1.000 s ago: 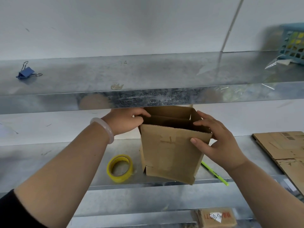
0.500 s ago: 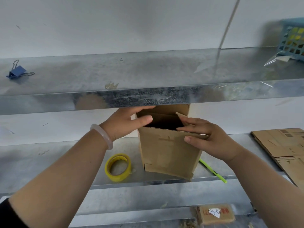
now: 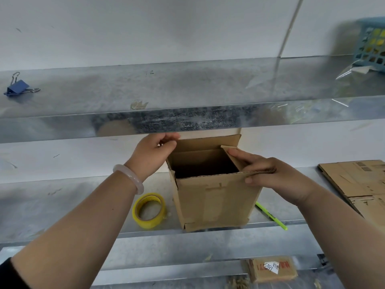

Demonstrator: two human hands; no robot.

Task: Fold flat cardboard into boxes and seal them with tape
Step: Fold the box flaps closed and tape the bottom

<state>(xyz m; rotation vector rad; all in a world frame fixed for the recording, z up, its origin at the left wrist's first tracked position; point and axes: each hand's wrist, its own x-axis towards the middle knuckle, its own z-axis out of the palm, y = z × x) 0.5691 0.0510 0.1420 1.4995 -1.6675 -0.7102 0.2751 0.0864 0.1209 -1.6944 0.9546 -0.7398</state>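
A brown cardboard box [image 3: 214, 197] stands upright on the metal shelf [image 3: 62, 205], its top open and the inside dark. My left hand [image 3: 152, 155] is at the box's top left corner, fingers curled on the left flap behind the rim. My right hand [image 3: 268, 174] holds the right side of the top, fingers laid over the right flap and thumb against the front wall. The far flap stands up just under the upper shelf. A yellow tape roll [image 3: 149, 210] lies flat to the left of the box.
The upper metal shelf [image 3: 187, 117] hangs close over the box. On it lie a blue binder clip [image 3: 17, 86] and a blue basket [image 3: 373, 44]. Flat cardboard sheets [image 3: 358, 182] lie right; a green pen [image 3: 270, 215] pokes out behind the box. A small taped box [image 3: 273, 269] sits below.
The box's top has opened wider. My right hand slid to the right top edge, and my left hand drew back to the left corner.
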